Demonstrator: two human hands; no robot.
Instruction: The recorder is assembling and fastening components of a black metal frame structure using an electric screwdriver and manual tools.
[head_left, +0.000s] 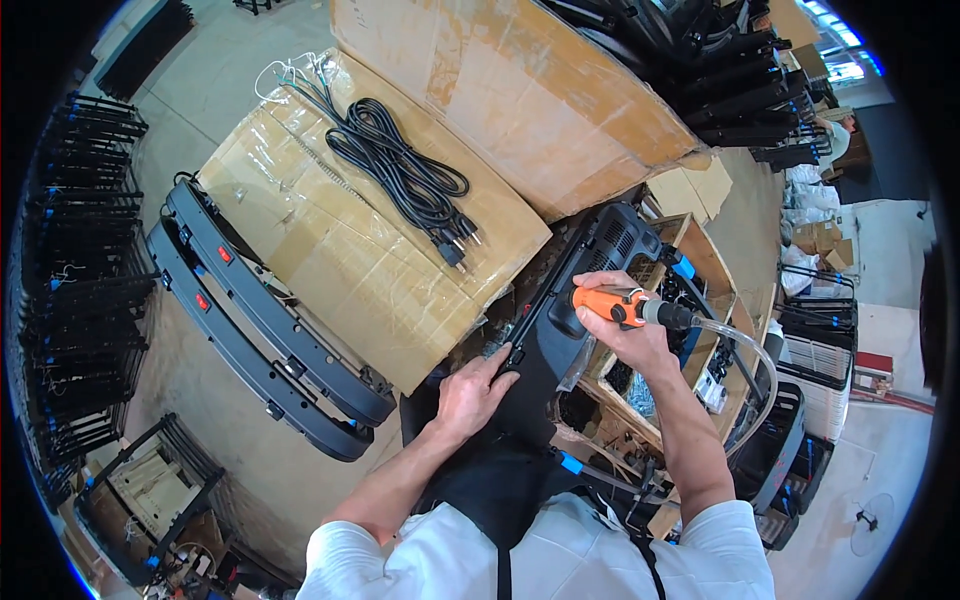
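My right hand [625, 325] is closed around an orange and black air screwdriver [610, 303], whose clear hose [755, 350] loops off to the right. The tool is held over a dark plastic housing [560, 335] with a vented end. My left hand [470, 400] grips the near-left edge of that housing between fingers and thumb; what lies under its fingertips is partly hidden. The tool's tip is hidden by my right hand, so I cannot tell whether it touches the housing.
Left of the housing, coiled black power cords [395, 165] lie on a cardboard-covered surface [330, 260]. Two curved grey covers with red switches [270, 350] stand along its left side. A wooden parts bin [690, 340] sits at right. Stacked black frames [90, 290] line the far left.
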